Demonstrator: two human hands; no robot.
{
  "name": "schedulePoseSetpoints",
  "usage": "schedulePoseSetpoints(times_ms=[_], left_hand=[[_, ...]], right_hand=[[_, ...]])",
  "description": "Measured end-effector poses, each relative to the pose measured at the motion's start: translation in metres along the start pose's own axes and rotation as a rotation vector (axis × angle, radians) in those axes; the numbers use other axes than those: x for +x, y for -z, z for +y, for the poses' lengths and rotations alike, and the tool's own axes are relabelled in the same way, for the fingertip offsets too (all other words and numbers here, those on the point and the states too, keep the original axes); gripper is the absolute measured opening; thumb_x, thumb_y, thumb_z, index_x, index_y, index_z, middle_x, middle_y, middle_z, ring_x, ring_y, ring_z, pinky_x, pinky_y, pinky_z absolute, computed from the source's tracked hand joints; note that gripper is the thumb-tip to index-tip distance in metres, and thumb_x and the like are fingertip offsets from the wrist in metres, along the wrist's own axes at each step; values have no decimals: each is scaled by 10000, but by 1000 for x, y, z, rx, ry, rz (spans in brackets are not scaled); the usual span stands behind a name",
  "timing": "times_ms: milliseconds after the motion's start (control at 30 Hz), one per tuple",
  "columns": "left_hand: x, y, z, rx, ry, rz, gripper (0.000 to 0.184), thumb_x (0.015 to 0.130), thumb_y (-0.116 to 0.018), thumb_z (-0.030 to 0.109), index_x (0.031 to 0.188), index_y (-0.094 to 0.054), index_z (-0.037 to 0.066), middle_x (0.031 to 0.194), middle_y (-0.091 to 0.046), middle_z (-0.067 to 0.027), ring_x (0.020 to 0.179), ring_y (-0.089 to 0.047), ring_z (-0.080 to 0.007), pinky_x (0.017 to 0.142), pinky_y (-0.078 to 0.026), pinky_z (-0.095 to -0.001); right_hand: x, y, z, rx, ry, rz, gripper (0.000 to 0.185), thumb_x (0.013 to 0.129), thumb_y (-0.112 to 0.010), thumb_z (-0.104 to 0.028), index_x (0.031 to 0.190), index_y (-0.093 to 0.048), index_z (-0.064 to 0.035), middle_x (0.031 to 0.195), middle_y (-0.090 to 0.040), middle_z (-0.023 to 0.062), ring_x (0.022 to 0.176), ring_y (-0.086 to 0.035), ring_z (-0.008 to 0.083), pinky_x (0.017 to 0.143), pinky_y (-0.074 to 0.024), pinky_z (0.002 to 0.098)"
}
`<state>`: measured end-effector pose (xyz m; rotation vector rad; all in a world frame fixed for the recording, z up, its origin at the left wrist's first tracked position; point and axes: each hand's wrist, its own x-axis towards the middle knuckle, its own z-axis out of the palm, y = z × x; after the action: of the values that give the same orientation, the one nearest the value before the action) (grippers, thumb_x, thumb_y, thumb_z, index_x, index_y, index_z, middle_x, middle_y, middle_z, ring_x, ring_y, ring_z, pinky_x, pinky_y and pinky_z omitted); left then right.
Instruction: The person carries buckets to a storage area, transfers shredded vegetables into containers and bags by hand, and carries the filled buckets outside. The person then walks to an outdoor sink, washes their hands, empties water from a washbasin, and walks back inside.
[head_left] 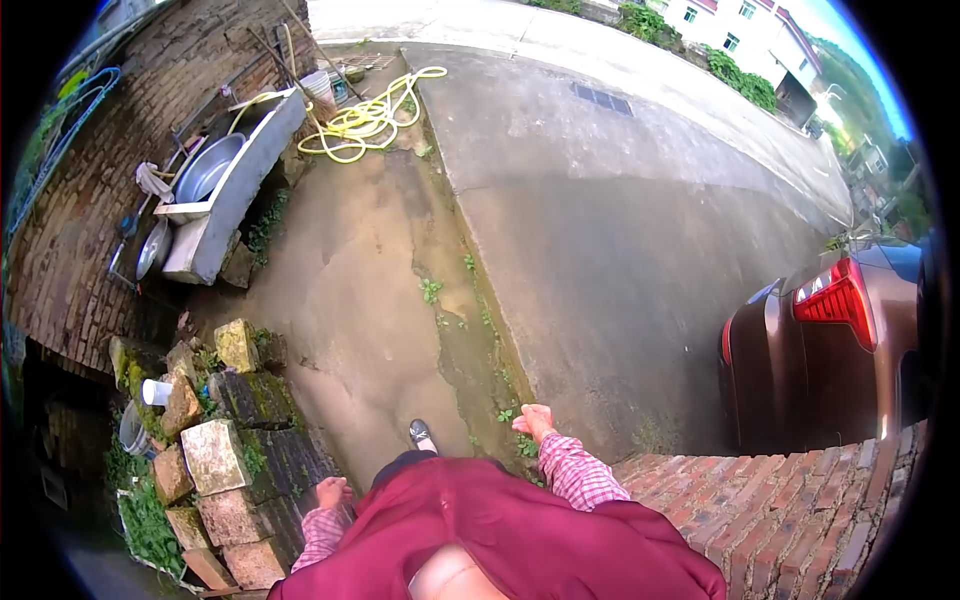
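My left hand (pixel 333 492) hangs low beside the dark red garment (pixel 470 510), next to the stacked stone blocks, and does not appear to touch them. Its fingers are curled in, and nothing shows in them. My right hand (pixel 535 422) is held out in front on the other side, above the weedy seam in the concrete. Its fingers are also curled, with no object visible. Checked sleeves (pixel 578 470) cover both forearms. One dark shoe (pixel 422 432) shows ahead on the ground.
Mossy stone blocks (pixel 262 400) and a white cup (pixel 156 392) are at left. Beyond them stands a concrete sink (pixel 235 200) with a metal basin (pixel 208 168). A yellow hose (pixel 365 125) lies coiled ahead. At right are a brown car (pixel 800 370) and a brick wall (pixel 770 500).
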<state>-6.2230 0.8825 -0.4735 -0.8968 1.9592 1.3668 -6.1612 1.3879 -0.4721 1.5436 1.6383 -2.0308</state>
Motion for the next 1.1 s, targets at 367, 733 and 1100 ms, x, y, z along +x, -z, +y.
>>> schedulePoseSetpoints(times_ms=[367,733,1100], left_hand=[[141,-15,166,23,-115,-109,223,794,-536,173,826,-545,-47,631,-593,-161,484,-576,-211,397,-454,-282],[209,-57,246,199,85,-116,176,808,-524,160,851,-528,-11,634,-575,-130,447,-541,-191,371,-428,-264],[288,-76,401,206,10,-110,156,805,-530,156,821,-523,1,605,-558,-114,424,-517,-174,351,-405,-254]], right_hand=[[20,39,67,-385,-124,179,206,785,-472,-138,743,-593,24,624,-630,125,452,-592,169,449,-500,272],[189,-46,-158,-218,-55,231,238,813,-478,-210,702,-571,-21,599,-615,68,503,-598,153,490,-502,264],[272,-221,-338,-353,239,7,271,831,-466,-245,701,-583,-38,565,-584,40,488,-573,125,490,-467,272]])
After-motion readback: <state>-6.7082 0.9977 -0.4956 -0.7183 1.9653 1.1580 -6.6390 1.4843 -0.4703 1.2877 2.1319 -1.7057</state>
